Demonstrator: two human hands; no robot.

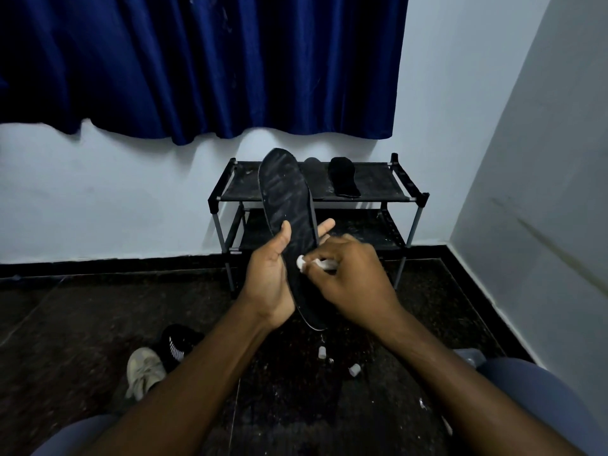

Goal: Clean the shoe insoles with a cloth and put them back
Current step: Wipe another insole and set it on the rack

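Note:
A long black insole (287,205) with pale streaks stands almost upright in front of me. My left hand (270,274) grips its lower half, thumb on the face and fingers behind. My right hand (348,274) pinches a small white cloth (316,263) and presses it against the insole's right edge. A second black insole (343,177) lies flat on the top shelf of the black shoe rack (378,199), with a dark rounded shape beside it, half hidden behind the held insole. On the floor at the lower left lie a beige shoe (144,370) and a black shoe (179,342).
The rack stands against the white wall under a blue curtain (204,64). Small white scraps (354,369) lie on the dark speckled floor. A wall closes the right side. My knees in blue-grey trousers (539,399) frame the bottom corners.

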